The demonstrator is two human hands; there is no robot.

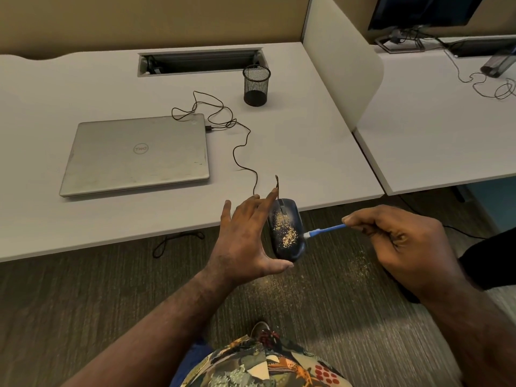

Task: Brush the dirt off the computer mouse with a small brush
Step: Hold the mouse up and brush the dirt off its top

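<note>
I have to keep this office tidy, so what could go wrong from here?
1. The left hand holds the mouse beyond the desk edge, so brushed-off dirt will likely land on the carpet, where grains already lie.
2. The hold looks light, between thumb and fingertips; a firm stroke of the brush in the right hand might knock it loose.

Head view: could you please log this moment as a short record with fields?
mouse: dark, corded, held off the desk edge above the carpet
dirt: tan grains on the mouse's top
left hand: holds the mouse between thumb and fingers
right hand: pinches the blue brush, tip at the mouse's side
desk: closed laptop, mesh cup
carpet: scattered grains
</note>
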